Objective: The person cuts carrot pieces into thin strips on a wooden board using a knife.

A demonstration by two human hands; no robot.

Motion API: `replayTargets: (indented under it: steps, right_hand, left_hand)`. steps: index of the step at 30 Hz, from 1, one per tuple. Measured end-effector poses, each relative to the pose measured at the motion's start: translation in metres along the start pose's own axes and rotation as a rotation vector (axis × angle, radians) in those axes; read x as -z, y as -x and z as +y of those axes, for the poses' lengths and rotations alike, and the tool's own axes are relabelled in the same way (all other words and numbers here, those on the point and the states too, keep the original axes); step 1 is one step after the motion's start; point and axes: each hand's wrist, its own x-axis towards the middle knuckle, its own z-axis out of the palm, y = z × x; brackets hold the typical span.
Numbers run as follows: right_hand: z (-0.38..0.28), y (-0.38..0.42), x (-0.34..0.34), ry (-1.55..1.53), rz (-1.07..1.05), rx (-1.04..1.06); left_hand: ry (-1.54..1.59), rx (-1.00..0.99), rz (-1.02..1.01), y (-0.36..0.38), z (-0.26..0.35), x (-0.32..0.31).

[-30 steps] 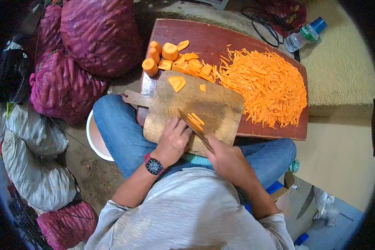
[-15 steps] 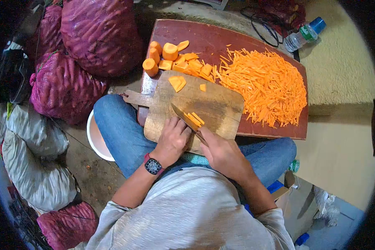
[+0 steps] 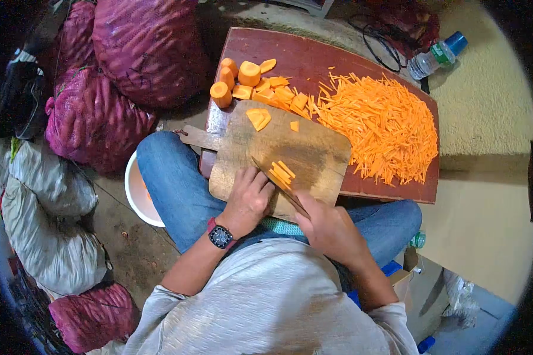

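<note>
My right hand [image 3: 331, 231] grips a knife [image 3: 287, 192], whose blade lies slantwise over the wooden cutting board [image 3: 320, 151]. Against the near side of the blade my left hand [image 3: 250, 196] rests with curled fingers; whatever sits under them is hidden. Several freshly cut carrot sticks [image 3: 283, 170] lie along the blade's far side. Higher on the board are some carrot slices [image 3: 258, 118] and one small carrot piece [image 3: 294, 126].
Behind the board, a red tabletop [image 3: 314, 53] carries carrot chunks [image 3: 250, 73] and a big heap of shredded carrot [image 3: 385, 127]. A plastic bottle [image 3: 435, 56] lies at the back right. Mesh sacks [image 3: 98, 121] and a white basin [image 3: 137, 201] stand to the left.
The knife and my right hand have shifted slightly right and down. The carrot sticks beside the blade have spread apart a little. The whole view has shifted slightly.
</note>
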Motion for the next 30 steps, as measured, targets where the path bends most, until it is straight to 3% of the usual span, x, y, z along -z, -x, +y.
replayTargets:
  steps: [5,7,11,13,23,26,30]
  right_hand:
    - [0.003,-0.005,-0.013,0.072,-0.1,-0.184]
    - [0.007,-0.017,-0.019,0.016,0.071,0.1]
    - [0.004,-0.01,-0.006,-0.044,0.044,0.085]
    - [0.001,0.007,0.0,0.018,0.002,-0.056]
    - [0.0,-0.015,-0.007,-0.059,0.04,0.048]
    - [-0.006,0.003,-0.001,0.031,-0.056,-0.052]
    - [0.009,-0.01,-0.026,0.11,0.079,0.065]
  left_hand:
    - [0.015,0.018,-0.016,-0.001,0.002,-0.001]
    - [0.002,0.02,0.0,0.0,0.003,-0.003]
    - [-0.012,0.057,0.015,0.007,-0.002,-0.007]
    - [-0.005,0.078,-0.004,0.004,-0.002,-0.004]
    - [-0.002,0.053,0.013,0.003,-0.001,-0.003]
    - [0.024,0.06,-0.009,0.004,0.0,-0.001]
    - [0.044,0.055,0.011,0.0,0.0,-0.001]
